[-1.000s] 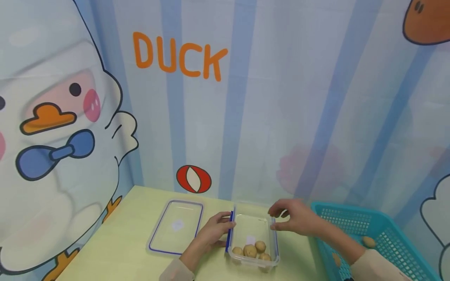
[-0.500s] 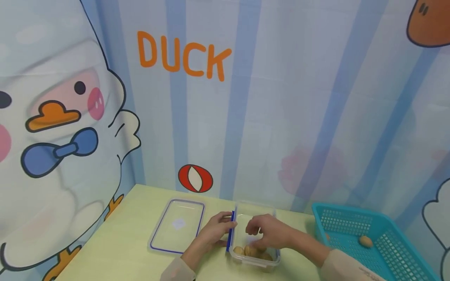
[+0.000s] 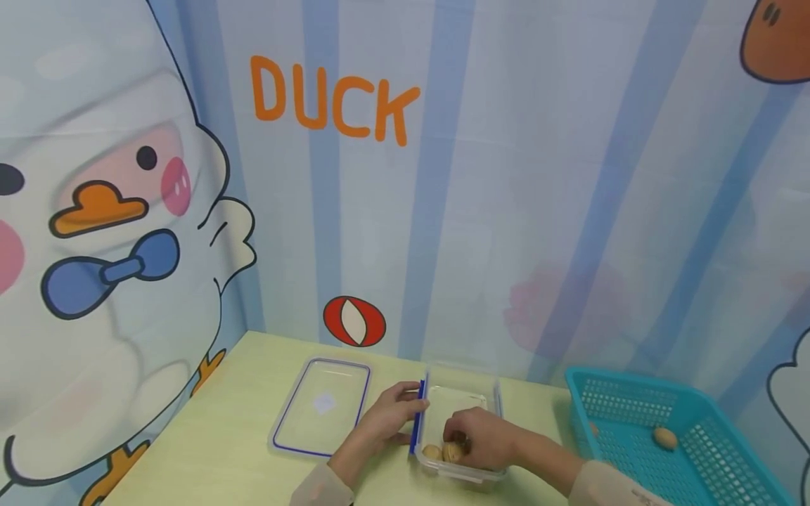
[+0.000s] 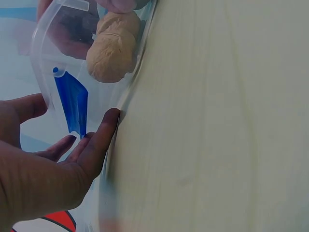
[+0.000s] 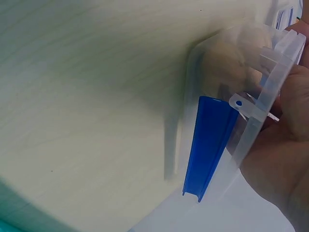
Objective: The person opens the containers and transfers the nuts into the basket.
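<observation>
A clear plastic food container (image 3: pixel 436 407) with blue side clips stands on the table, lid off. My left hand (image 3: pixel 387 414) holds its left side, thumb over the rim beside the blue clip (image 4: pixel 72 104) and fingers low along the outer wall. Inside the near end lie walnuts; one walnut (image 3: pixel 432 452) sits in the corner and another walnut (image 3: pixel 452 452) is right beside my right hand (image 3: pixel 484 437). That hand reaches down into the container, its fingers curled over the walnuts at the right, mostly covering them. Through the wall, a walnut (image 4: pixel 111 55) shows in the left wrist view.
The clear lid (image 3: pixel 323 407) with a blue seal lies flat to the left of the container. At the right stands a turquoise perforated basket (image 3: pixel 633 383) with a walnut (image 3: pixel 665 438) inside. A printed duck curtain (image 3: pixel 354 211) hangs behind the table (image 3: pixel 253 393).
My right hand has moved from the container's far right rim down to the walnuts at its near end. The left hand stays on the left side. The head view has shifted slightly.
</observation>
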`<state>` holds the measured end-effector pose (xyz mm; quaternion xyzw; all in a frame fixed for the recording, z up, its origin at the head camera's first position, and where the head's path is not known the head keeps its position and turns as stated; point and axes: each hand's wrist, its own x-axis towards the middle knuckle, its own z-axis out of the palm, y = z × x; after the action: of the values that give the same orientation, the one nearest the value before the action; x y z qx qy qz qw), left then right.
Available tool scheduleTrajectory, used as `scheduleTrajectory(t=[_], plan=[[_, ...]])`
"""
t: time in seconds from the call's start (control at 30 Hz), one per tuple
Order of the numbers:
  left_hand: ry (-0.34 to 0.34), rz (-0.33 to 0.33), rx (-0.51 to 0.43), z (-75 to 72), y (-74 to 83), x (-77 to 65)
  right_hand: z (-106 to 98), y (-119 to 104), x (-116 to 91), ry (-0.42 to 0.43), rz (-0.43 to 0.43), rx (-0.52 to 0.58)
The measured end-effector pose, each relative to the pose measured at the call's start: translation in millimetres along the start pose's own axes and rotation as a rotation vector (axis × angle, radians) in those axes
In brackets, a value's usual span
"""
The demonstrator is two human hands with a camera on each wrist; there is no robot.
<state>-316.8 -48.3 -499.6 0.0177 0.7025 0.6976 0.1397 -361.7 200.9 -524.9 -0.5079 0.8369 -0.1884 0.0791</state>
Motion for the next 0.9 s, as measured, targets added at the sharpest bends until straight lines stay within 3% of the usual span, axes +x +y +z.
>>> scheduleTrajectory(t=[0.13,0.37,0.47,0.6,0.7,0.9], plan=[[0.005,0.000,0.007,-0.1,0.5,0.3,-1.9,-5.1,1.2,-0.006,0.002,-0.002],[-0.001,-0.003,0.009,-0.4,-0.1,0.8,-30.1,-60.9,0.7,-0.028,0.126,0.020],[-0.004,-0.007,0.012,-0.3,0.0,1.0,-20.5,-46.5,-0.6,-0.015,0.088,-0.017],[-0.003,-0.008,0.019,0.3,0.1,1.8,6.6,0.3,-1.2,0.019,0.011,-0.055],[0.001,-0.008,0.020,0.7,0.3,2.5,18.5,22.5,-0.9,0.024,0.012,-0.046],[0.009,-0.012,0.027,0.1,0.8,2.5,13.8,19.8,3.1,0.007,-0.016,-0.054]])
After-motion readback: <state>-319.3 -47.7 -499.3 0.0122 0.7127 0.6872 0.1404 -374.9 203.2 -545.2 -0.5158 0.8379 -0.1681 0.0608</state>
